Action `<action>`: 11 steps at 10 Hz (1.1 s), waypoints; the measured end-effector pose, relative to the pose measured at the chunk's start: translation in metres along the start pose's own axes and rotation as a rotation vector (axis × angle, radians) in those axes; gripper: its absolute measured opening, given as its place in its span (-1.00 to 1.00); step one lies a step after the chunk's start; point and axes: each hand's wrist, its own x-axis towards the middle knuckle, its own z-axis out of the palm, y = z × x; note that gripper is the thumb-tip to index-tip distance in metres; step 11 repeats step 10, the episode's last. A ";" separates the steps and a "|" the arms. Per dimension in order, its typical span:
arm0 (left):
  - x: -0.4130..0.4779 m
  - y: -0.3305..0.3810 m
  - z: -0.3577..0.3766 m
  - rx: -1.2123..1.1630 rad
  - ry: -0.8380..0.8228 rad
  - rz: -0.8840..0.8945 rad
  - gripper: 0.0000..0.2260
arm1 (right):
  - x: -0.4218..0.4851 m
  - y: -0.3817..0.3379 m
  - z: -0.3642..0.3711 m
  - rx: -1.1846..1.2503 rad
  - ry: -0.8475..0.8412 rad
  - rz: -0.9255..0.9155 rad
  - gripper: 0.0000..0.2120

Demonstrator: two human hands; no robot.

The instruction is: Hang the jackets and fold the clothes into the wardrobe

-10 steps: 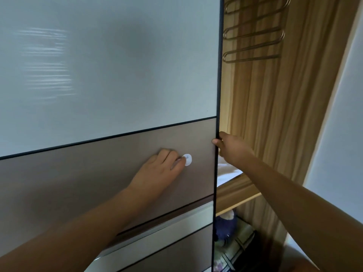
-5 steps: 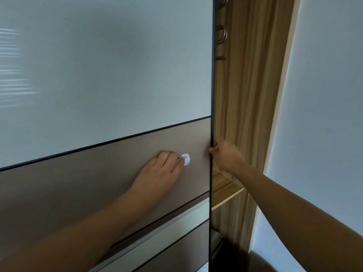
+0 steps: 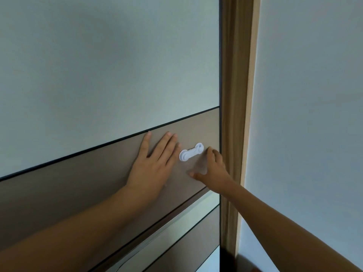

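Hands are counted at two, and both are laid on one door (image 3: 110, 65), which fills everything under and to the left of the fingers. The left hand (image 3: 155, 165) is pressed flat against it, fingers held straight, one of them spread off to the left. The right hand (image 3: 213, 169) is arched, so that only its bent fingertips (image 3: 209, 149) and its spread thumb are set on the surface; nothing is gripped by it.

One latch (image 3: 191, 152) is seen between the two sets of fingertips. It is white, smooth plastic, shaped as a short bar with a round disc at each end. The larger disc lies just beside the left fingers, the smaller just beside the right ones. Whether it is touched by either hand cannot be told.

The door is made up of flat panels parted by thin dark lines. One pale matt panel is found above the fingers, and one brown band (image 3: 78, 183) lies directly beneath them. One brushed metal strip (image 3: 172, 222) with a rounded corner is set below the wrists, and one more brown panel is seen under that. The door is closed off by a thin dark edge just right of the right fingers. Past it, one wood-grain frame (image 3: 233, 95) runs upright, and one plain pale wall (image 3: 314, 95) is seen further right.
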 end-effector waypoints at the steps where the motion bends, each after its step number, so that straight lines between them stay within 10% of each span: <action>1: 0.022 0.005 0.003 0.035 0.028 0.039 0.01 | 0.012 0.015 0.005 0.061 -0.002 0.027 0.38; 8: 0.108 0.054 0.010 0.061 0.090 0.103 -0.11 | 0.064 0.073 -0.025 0.040 0.029 0.081 0.26; 11: 0.109 0.049 0.009 -0.130 0.251 0.187 -0.32 | 0.030 0.068 -0.062 -0.170 -0.075 0.107 -0.21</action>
